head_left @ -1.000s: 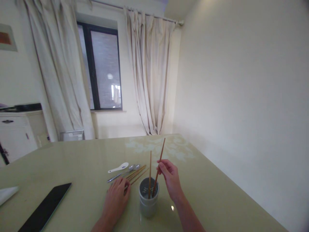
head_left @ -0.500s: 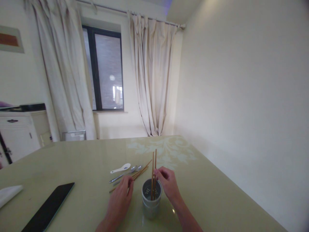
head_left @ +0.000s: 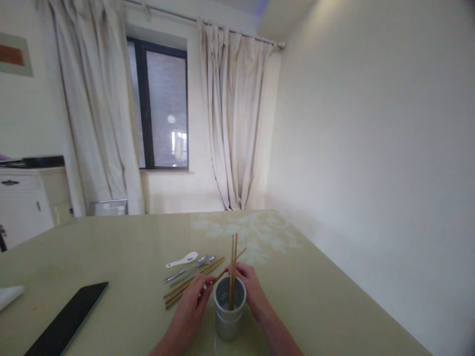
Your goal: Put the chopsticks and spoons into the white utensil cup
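Note:
A grey metal utensil holder [head_left: 227, 324] with a pale rim and small holes in its bottom stands on the table between my hands. Two brown wooden chopsticks [head_left: 232, 277] stand upright in it. My left hand [head_left: 195, 299], left of the holder, pinches one end of a single slanted chopstick [head_left: 241, 254]. That stick passes behind the standing pair, up and to the right. My right hand [head_left: 251, 287] is closed on the same stick beyond the rim, its fingertips partly hidden by the upright pair. Several more chopsticks [head_left: 178, 291] lie beside my left hand.
Past the loose chopsticks lie two metal spoons [head_left: 202, 260] and a white spoon [head_left: 182, 260]. A black flat slab [head_left: 70, 316] lies at the left, with a white object [head_left: 10, 296] at the edge. The glossy table [head_left: 334, 306] runs along a wall on the right.
My right hand has let go of the upright chopsticks and moved to a slanted one. My left hand has lifted that stick from the pile and come closer to the holder.

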{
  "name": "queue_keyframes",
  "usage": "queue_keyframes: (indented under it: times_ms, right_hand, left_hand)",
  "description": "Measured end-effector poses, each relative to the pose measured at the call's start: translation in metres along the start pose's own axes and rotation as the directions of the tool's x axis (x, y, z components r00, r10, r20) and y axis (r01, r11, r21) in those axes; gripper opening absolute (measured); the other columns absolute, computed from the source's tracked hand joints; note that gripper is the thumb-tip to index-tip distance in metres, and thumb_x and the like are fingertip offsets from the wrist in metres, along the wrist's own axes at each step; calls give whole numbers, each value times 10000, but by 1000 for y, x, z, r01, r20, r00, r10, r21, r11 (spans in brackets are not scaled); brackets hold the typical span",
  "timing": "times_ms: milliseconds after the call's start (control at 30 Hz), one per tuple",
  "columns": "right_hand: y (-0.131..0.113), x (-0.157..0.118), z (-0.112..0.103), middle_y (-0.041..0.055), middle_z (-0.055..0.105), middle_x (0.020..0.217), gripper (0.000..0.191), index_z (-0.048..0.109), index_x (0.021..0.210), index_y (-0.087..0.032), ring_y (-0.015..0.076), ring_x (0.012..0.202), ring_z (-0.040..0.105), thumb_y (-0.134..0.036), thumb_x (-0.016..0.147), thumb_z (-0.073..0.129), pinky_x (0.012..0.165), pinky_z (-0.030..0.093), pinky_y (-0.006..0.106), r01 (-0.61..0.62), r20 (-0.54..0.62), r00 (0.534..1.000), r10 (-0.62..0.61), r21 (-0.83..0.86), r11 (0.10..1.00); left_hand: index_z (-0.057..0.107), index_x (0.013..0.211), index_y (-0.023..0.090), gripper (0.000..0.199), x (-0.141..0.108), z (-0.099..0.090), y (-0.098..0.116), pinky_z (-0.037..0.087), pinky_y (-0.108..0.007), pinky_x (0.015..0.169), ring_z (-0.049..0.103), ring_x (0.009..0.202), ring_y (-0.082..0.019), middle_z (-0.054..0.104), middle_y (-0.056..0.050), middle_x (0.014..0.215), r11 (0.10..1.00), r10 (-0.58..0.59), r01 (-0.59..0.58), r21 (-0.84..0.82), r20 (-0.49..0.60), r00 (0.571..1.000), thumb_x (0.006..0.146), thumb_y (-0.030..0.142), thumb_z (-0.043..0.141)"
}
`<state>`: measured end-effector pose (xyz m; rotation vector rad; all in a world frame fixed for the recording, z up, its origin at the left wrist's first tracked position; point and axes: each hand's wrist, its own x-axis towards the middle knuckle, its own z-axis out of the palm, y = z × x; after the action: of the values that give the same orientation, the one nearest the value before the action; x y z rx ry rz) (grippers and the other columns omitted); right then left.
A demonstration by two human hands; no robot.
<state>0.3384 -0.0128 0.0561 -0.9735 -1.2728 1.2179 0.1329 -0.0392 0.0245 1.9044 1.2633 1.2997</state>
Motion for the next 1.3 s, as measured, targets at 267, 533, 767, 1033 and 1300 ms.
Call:
queue_keyframes:
  times_ms: [267, 533, 767, 1033, 1300]
  right_hand:
    - [-11, 3, -4, 23, 748, 754, 501, 781, 815, -189, 188, 691, 665, -662, 715, 913, 657, 495, 285, 73, -122, 991, -59, 122, 990]
    - [-38, 7, -54, 28, 770, 844, 442, 746, 913, -219, 175, 740, 676, -592, 744, 913, 707, 555, 304, 408, -597, 772, -218, 204, 890]
    - [-50, -3, -48, 21, 753, 802, 405, 760, 894, -222, 162, 697, 668, -560, 751, 934, 657, 563, 280, 405, -492, 835, -245, 250, 880]
    - [-48, -10, -18, 25, 702, 657, 491, 738, 752, -189, 165, 597, 626, -664, 825, 841, 595, 507, 287, 252, -157, 957, -245, 26, 967]
    - [-42, -9, -16, 18, 656, 602, 590, 728, 687, -185, 151, 539, 552, -760, 803, 793, 530, 431, 274, 212, -115, 967, -226, -118, 970]
  left_hand:
    - [790, 1123, 280, 361, 1, -4, 3, 625, -368, 862, 761, 960, -250, 813, -71, 1070, 996, 22, -23, 92, 15, 1000, 1045, 505, 518]
    - [786, 1049, 252, 352, 3, -29, -24, 561, -455, 1004, 721, 1078, -295, 791, -94, 1099, 761, 21, 34, 648, -76, 997, 1006, 248, 437]
    - [771, 1000, 253, 295, 1, -33, -15, 531, -451, 1011, 703, 1106, -307, 784, -100, 1104, 694, -85, 89, 714, -42, 996, 980, 263, 476]
    - [710, 928, 237, 192, 3, -40, -16, 539, -409, 943, 724, 1033, -285, 775, -87, 1025, 748, -156, 115, 654, 5, 988, 952, 280, 524]
    - [692, 891, 245, 218, 3, -35, -17, 536, -410, 952, 721, 1025, -280, 769, -87, 1011, 759, -136, 100, 644, 6, 991, 966, 294, 492]
